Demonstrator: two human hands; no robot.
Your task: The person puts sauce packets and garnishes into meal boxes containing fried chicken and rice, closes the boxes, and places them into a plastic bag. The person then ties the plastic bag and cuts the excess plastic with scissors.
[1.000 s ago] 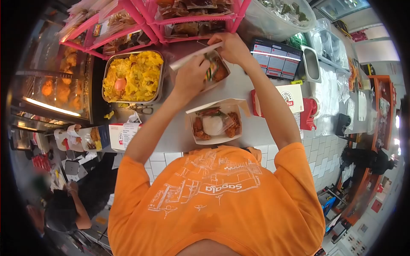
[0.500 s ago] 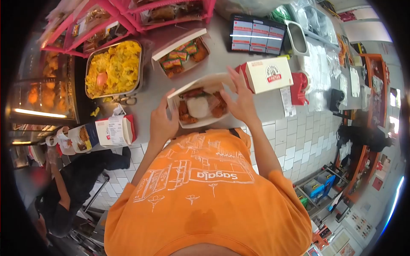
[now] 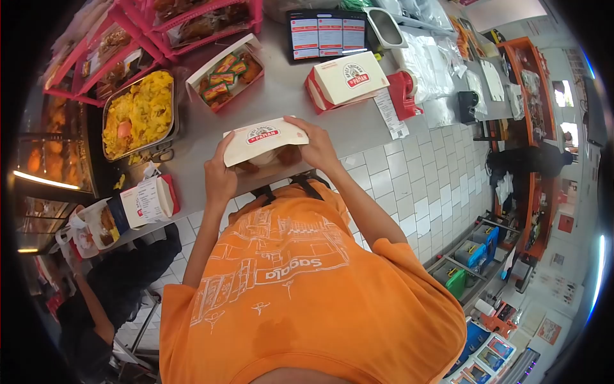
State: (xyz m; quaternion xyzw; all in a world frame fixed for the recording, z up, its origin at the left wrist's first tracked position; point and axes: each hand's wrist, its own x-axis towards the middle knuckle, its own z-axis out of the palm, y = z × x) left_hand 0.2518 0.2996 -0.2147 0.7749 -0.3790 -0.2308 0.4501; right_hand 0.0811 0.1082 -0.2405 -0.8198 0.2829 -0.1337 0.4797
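A takeaway food box (image 3: 263, 138) stands at the counter's front edge, its printed cream lid folded partly down over fried chicken and a white round item. My left hand (image 3: 220, 176) grips the lid and box at the left side. On the right, my right hand (image 3: 315, 147) holds the lid's other corner, fingers over its top. A gap along the front shows some of the food. Behind it, an uncovered box (image 3: 225, 75) contains chicken and several green-and-red sachets. To the right sits a closed box (image 3: 348, 78) with a red base, beside a printed receipt (image 3: 391, 114).
A metal tray of yellow food (image 3: 141, 115), pink baskets (image 3: 102, 57) and a heated display (image 3: 51, 160) are at left. A tablet (image 3: 327, 35), a metal container (image 3: 385, 29) and a red tape dispenser (image 3: 403, 96) line the back. A person in black (image 3: 121, 275) works at lower left.
The lid of the front box has come down from open, with both hands now on it. The view has shifted, so the counter things appear further left.
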